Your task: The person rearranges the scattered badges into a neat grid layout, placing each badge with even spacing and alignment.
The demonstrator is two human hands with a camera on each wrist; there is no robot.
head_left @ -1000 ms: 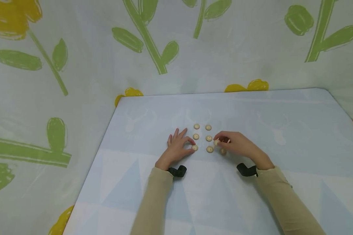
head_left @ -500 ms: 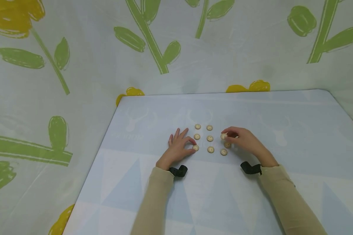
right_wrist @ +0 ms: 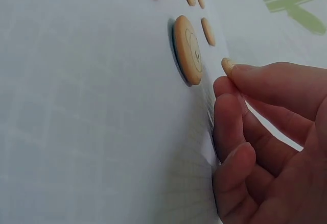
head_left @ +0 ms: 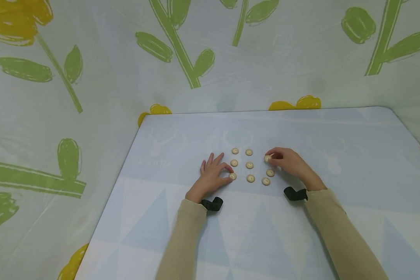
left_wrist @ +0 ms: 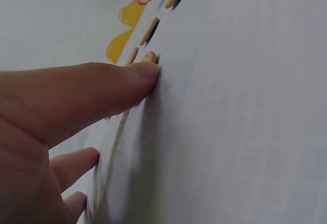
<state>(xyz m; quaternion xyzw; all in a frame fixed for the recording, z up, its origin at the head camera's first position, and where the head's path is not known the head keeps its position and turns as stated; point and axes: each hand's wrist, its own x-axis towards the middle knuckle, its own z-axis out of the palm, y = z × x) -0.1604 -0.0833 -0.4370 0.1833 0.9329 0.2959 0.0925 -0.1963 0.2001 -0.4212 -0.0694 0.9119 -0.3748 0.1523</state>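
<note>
Small round pale wooden discs with dark markings lie in rough columns on the table. My left hand [head_left: 211, 177] pinches the near disc of the left column [head_left: 232, 176] between thumb and forefinger, its other fingers spread. In the left wrist view the thumb [left_wrist: 102, 89] covers much of that disc [left_wrist: 149, 57]. My right hand [head_left: 288, 163] holds a disc [head_left: 267, 158] by thumb and fingertips at the far end of the right column. In the right wrist view this disc [right_wrist: 228, 66] shows past the thumb, with the other fingers curled. Nearer lie two right-column discs, one [head_left: 270, 172] beside the other [head_left: 266, 181].
Three discs form the middle column, including one [head_left: 249, 165] at its centre. Two more stand beyond the left hand, one [head_left: 234, 163] close to its forefinger. A pale blue patterned cloth covers the table [head_left: 154, 225]. Behind rises a floral curtain [head_left: 108, 77].
My right hand has moved away from me and to the right, carrying its disc to the far end of the right column. Two discs nearer me there are now uncovered. My left hand stays put.
</note>
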